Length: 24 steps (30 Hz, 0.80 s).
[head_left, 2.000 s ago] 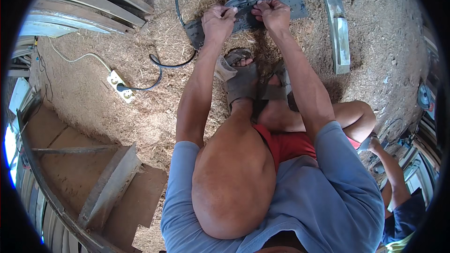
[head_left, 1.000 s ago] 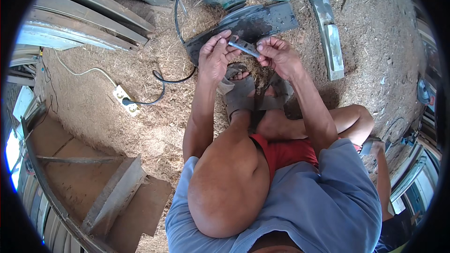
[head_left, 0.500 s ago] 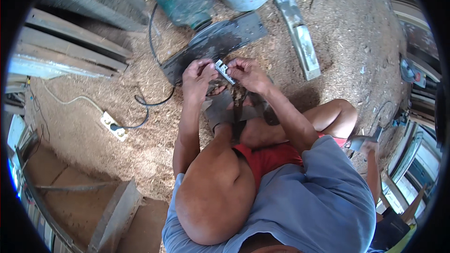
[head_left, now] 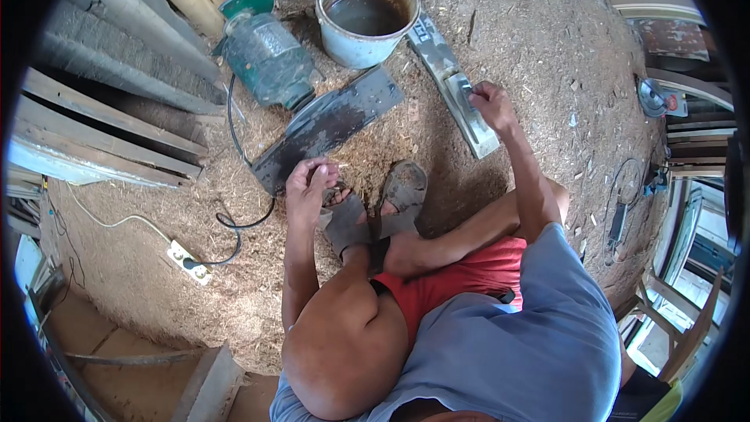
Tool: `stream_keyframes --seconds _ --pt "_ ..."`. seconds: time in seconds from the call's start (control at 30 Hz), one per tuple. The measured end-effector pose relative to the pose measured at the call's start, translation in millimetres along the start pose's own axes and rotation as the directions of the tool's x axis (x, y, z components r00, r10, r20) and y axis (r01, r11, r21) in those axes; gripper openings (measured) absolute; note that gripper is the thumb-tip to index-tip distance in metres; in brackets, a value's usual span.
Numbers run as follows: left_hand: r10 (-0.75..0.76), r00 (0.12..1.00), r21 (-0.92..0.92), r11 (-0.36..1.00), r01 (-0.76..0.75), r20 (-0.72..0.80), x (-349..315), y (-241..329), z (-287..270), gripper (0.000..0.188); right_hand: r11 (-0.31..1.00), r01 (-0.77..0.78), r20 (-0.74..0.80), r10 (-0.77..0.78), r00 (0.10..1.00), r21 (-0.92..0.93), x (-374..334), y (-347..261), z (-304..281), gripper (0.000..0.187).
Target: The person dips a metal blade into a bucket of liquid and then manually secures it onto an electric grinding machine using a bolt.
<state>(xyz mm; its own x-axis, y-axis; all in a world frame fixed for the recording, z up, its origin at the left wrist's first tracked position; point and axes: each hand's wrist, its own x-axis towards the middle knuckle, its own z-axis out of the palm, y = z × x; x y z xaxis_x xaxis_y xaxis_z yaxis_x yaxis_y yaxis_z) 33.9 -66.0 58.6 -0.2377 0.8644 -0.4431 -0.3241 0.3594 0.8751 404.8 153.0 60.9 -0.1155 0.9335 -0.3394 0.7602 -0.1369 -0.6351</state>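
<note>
My right hand (head_left: pixel 494 107) is over the long, narrow grey board (head_left: pixel 478 138) that lies on the ground ahead to the right. Its bent fingers pinch a small metal piece (head_left: pixel 463 87), which appears to rest on the pale block on that board. My left hand (head_left: pixel 306 184) hovers above my sandalled feet, near the end of a dark, worn flat plate (head_left: pixel 332 123). Thumb and fingers of that hand come together; whatever they hold, perhaps a small pale bit, is too small to make out.
A green motor-like machine (head_left: pixel 269 59) stands behind the plate, its black cable running to a white power strip (head_left: pixel 189 262). Beside it is a whitish bucket (head_left: pixel 363 51) of dark liquid. Planks (head_left: pixel 109 125) are stacked at left. A round-bladed tool (head_left: pixel 652 98) lies far right.
My hands have parted. The right has carried the small metal piece rightward to the board's block; the left has stayed near my feet. My view has shifted, and another person's hand at right is gone.
</note>
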Motion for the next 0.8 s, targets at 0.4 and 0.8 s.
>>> stream_keyframes --seconds 0.4,0.8 --pt "-0.081 0.997 0.007 0.997 0.081 -0.004 -13.3 -6.7 10.2 0.017 0.989 -0.074 -0.076 0.065 0.995 -0.130 30.3 25.9 3.8 0.027" --pt "-0.114 0.993 0.013 0.993 0.114 -0.002 -9.2 -19.4 22.9 0.017 0.972 -0.087 -0.010 0.087 0.996 -0.220 31.9 38.9 -4.4 0.029"
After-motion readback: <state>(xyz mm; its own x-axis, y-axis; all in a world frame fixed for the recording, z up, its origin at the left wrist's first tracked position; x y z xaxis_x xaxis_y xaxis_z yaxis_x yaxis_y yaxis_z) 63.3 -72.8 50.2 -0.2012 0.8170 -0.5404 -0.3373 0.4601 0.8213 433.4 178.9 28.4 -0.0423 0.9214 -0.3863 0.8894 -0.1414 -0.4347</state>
